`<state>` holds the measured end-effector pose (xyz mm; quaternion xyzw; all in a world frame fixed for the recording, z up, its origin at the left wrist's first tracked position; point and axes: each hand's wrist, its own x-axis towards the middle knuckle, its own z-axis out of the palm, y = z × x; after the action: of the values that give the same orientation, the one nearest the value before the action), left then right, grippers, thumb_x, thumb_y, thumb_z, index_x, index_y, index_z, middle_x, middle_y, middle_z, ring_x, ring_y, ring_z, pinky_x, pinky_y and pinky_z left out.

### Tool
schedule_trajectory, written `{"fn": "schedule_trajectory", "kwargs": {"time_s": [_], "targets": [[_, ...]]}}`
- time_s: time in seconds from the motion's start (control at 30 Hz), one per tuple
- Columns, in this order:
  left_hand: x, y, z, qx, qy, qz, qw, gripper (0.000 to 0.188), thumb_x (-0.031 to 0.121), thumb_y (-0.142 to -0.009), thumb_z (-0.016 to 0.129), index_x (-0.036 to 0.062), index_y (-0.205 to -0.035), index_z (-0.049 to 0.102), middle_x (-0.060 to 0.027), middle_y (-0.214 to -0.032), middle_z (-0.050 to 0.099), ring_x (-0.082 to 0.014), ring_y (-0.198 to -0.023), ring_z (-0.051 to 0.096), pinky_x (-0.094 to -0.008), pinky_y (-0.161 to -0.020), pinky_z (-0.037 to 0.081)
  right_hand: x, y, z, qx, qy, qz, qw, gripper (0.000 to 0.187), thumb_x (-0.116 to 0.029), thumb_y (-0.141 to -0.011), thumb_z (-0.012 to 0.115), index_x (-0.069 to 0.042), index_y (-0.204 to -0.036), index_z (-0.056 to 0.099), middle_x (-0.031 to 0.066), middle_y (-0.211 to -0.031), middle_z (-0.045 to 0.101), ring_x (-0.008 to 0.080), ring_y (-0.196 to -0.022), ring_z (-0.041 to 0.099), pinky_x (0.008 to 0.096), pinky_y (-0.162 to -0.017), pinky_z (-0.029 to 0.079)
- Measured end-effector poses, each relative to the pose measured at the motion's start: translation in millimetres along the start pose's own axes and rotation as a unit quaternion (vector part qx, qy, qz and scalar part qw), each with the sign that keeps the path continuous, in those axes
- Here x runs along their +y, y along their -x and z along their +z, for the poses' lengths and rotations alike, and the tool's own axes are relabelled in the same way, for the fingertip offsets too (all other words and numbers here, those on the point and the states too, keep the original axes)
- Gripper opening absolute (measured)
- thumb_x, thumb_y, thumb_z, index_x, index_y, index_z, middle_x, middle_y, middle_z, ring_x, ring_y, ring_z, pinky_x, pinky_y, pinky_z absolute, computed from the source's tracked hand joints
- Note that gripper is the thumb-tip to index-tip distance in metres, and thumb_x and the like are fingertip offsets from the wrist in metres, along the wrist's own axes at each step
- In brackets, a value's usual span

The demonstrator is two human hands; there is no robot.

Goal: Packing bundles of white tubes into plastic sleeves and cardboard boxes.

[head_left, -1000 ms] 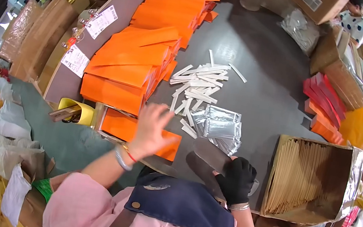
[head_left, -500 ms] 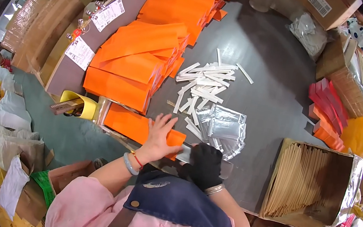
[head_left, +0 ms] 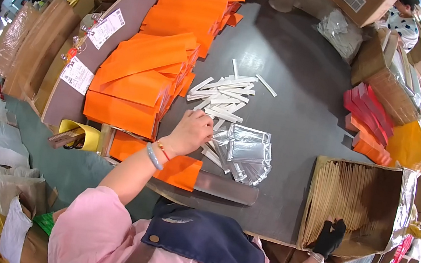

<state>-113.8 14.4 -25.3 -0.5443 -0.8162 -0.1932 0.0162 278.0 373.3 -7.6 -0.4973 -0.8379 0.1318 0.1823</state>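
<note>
- While our left hand bends over the near side of the pile of white strips, its fingertips are drawn in together, and we cannot tell whether a strip is clamped between them.
- That pile lies left of the middle of the counter, and its near end is partly covered by our fingers.
- Just beside the hand, toward the near edge, silver packets overlap so closely that we cannot count them.
- Our right hand, in a black glove, reaches into the open carton at the counter's near right corner; its fingers are bent at the brown pieces, but dark glove and shadow keep us from telling whether they grip one.
- Along the near edge, left of the middle, lies an orange sleeve, partly hidden by our left forearm; a dark flat blade shows at its right end, and we cannot see how far inside it runs.
- By the left edge, orange sheets overlap in thick stacks, the lower ones mostly covered.
</note>
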Motion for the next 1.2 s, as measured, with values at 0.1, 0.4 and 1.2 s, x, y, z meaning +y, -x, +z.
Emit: {"fn": "schedule_trajectory", "kwargs": {"time_s": [0.1,0.4,1.2], "targets": [[29,-17,5,0.067,0.116,-0.059,0.989,0.016,0.019,-0.075,0.075,0.0123,-0.082,0.062,-0.0023,-0.094,0.058,-0.0257,-0.096,0.053,-0.0414,-0.084,0.040,27,-1,3,-0.026,0.004,0.005,1.000,0.028,-0.017,-0.086,0.067,0.000,-0.109,0.065,0.0139,-0.098,0.067,0.0286,-0.091,0.063,0.0370,-0.081,0.050],[64,-49,43,-0.031,0.106,-0.156,0.981,0.026,0.024,-0.074,0.078,0.0124,-0.094,0.065,-0.0031,-0.099,0.060,-0.0270,-0.101,0.052,-0.0421,-0.086,0.039,1,-10,-1,-0.096,0.037,0.023,0.994,0.020,-0.016,-0.086,0.058,0.001,-0.097,0.062,0.0198,-0.092,0.067,0.0372,-0.088,0.065,0.0415,-0.077,0.051],[101,68,-8,-0.043,0.126,-0.121,0.984,0.073,0.029,-0.058,0.087,0.0060,-0.122,0.061,-0.0090,-0.124,0.054,-0.0343,-0.119,0.045,-0.0480,-0.105,0.034,-173,71,83,-0.271,-0.136,-0.401,0.864,0.024,-0.019,-0.083,0.067,-0.018,-0.107,0.070,0.0077,-0.083,0.063,0.0306,-0.080,0.060,0.0426,-0.070,0.048]]}}
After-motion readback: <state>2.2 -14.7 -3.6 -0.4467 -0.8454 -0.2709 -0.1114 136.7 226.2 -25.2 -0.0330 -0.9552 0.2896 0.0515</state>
